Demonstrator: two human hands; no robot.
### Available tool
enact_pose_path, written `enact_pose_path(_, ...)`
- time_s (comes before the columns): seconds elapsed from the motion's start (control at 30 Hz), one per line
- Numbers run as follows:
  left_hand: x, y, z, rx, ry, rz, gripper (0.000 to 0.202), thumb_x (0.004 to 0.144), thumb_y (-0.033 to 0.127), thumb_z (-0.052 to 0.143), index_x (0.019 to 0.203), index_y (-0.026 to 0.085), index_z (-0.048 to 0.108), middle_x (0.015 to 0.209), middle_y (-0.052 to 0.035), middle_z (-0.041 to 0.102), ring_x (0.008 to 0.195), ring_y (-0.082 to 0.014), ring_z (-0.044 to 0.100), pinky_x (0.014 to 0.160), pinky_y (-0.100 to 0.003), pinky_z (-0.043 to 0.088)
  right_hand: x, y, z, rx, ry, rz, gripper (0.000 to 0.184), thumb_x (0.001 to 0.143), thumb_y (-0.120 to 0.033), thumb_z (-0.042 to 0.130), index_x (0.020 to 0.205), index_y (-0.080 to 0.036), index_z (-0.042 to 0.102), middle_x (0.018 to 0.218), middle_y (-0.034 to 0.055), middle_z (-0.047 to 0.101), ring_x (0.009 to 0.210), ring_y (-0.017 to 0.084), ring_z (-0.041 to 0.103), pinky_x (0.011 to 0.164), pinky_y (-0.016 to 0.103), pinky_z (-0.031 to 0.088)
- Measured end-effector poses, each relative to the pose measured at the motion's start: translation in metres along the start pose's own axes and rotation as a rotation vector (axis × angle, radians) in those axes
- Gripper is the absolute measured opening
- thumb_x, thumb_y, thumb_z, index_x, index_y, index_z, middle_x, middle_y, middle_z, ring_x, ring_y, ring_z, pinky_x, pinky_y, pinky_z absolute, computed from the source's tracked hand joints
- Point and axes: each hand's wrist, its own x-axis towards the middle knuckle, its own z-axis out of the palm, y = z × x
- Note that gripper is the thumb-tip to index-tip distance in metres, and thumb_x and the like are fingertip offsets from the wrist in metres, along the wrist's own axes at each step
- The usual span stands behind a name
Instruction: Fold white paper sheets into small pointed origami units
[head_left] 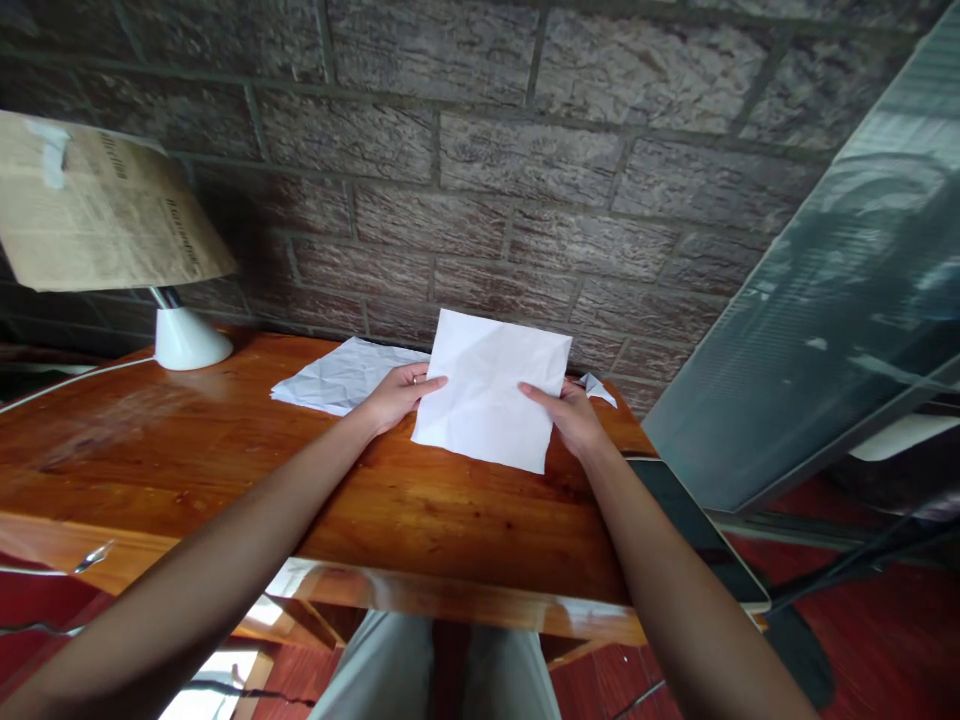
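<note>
A sheet of white paper (487, 400) with faint creases is held up, tilted, above the wooden desk. My left hand (401, 396) pinches its left edge, thumb on the near face and a ring on one finger. At the opposite edge my right hand (571, 412) grips it the same way, thumb in front and the other fingers mostly hidden behind. To the left, partly behind my left hand, creased white sheets (337, 374) lie on the desk. A small folded piece of white paper (598, 390) rests just beyond my right hand.
The wooden desk (450, 520) stands against a brick wall (480, 150). A lamp (191, 338) with a paper-covered shade is at the left, its cord trailing off. A dark flat tablet-like device (694, 525) lies by the right edge, beside a tall glassy panel (795, 300).
</note>
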Motion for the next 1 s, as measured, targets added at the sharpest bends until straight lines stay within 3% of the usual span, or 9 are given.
enact_pose_path(0.23, 0.003, 0.0, -0.006, 0.054, 0.029, 0.064, 0.057, 0.062, 0.05, 0.087, 0.104, 0.016, 0.073, 0.095, -0.0071, 0.078, 0.084, -0.0204, 0.072, 0.076, -0.03, 0.056, 0.002, -0.001, -0.003, 0.015, 0.0, -0.024, 0.04, 0.057, -0.035, 0.091, 0.09, -0.017, 0.078, 0.097, 0.0057, 0.08, 0.081, 0.022, 0.073, 0.084, 0.037, 0.056)
enact_pose_path(0.4, 0.002, 0.0, -0.01, 0.052, -0.006, 0.022, 0.055, 0.061, 0.044, 0.089, 0.106, 0.017, 0.072, 0.09, -0.0051, 0.077, 0.082, -0.0184, 0.072, 0.077, -0.029, 0.057, 0.002, 0.003, -0.004, -0.002, -0.094, 0.039, 0.043, 0.052, -0.028, 0.093, 0.09, -0.017, 0.078, 0.095, 0.0059, 0.079, 0.08, 0.022, 0.072, 0.085, 0.038, 0.055)
enact_pose_path(0.47, 0.001, 0.002, -0.013, 0.065, -0.005, 0.005, 0.05, 0.058, 0.039, 0.09, 0.1, 0.018, 0.072, 0.085, -0.0034, 0.075, 0.079, -0.0178, 0.071, 0.076, -0.029, 0.057, 0.001, 0.006, -0.005, 0.0, -0.109, 0.044, 0.041, 0.051, -0.027, 0.092, 0.088, -0.017, 0.078, 0.093, 0.0057, 0.079, 0.08, 0.022, 0.072, 0.084, 0.038, 0.055)
enact_pose_path(0.57, 0.002, 0.003, -0.016, 0.099, 0.101, 0.037, 0.04, 0.049, 0.036, 0.091, 0.077, 0.017, 0.07, 0.068, -0.0014, 0.069, 0.063, -0.0161, 0.065, 0.064, -0.028, 0.054, 0.002, 0.008, -0.007, -0.01, -0.144, 0.031, 0.031, 0.051, -0.027, 0.088, 0.079, -0.019, 0.077, 0.083, 0.0026, 0.077, 0.073, 0.019, 0.068, 0.077, 0.034, 0.054)
enact_pose_path(0.67, 0.003, 0.004, -0.018, 0.15, 0.094, 0.039, 0.031, 0.051, 0.036, 0.084, 0.069, 0.017, 0.066, 0.068, -0.0025, 0.068, 0.059, -0.0169, 0.063, 0.061, -0.031, 0.053, 0.003, 0.006, -0.008, -0.048, -0.156, 0.016, 0.023, 0.05, -0.029, 0.085, 0.067, -0.021, 0.071, 0.07, -0.0008, 0.07, 0.061, 0.015, 0.061, 0.065, 0.03, 0.049)
enact_pose_path(0.83, 0.004, 0.01, -0.018, 0.138, 0.009, -0.052, 0.023, 0.068, 0.04, 0.06, 0.073, 0.018, 0.068, 0.082, -0.0081, 0.074, 0.08, -0.0251, 0.07, 0.073, -0.037, 0.057, 0.003, 0.001, -0.012, -0.039, -0.122, -0.055, 0.026, 0.051, -0.034, 0.084, 0.062, -0.022, 0.063, 0.065, -0.0015, 0.065, 0.056, 0.013, 0.052, 0.056, 0.026, 0.042)
enact_pose_path(0.93, 0.003, 0.016, -0.018, -0.026, -0.147, -0.111, 0.04, 0.078, 0.047, 0.056, 0.098, 0.018, 0.074, 0.109, -0.0138, 0.076, 0.101, -0.0314, 0.071, 0.084, -0.043, 0.056, -0.001, 0.0, -0.012, -0.13, -0.25, 0.014, 0.025, 0.053, -0.032, 0.082, 0.059, -0.021, 0.06, 0.062, -0.002, 0.063, 0.052, 0.012, 0.049, 0.051, 0.024, 0.038)
enact_pose_path(1.0, -0.002, 0.019, -0.015, -0.017, -0.195, -0.139, 0.048, 0.079, 0.051, 0.063, 0.115, 0.018, 0.071, 0.121, -0.0162, 0.073, 0.104, -0.0321, 0.071, 0.087, -0.044, 0.056, -0.005, 0.0, -0.008, -0.189, -0.346, 0.078, 0.026, 0.053, -0.031, 0.083, 0.058, -0.02, 0.06, 0.059, -0.0023, 0.061, 0.05, 0.012, 0.05, 0.049, 0.023, 0.037)
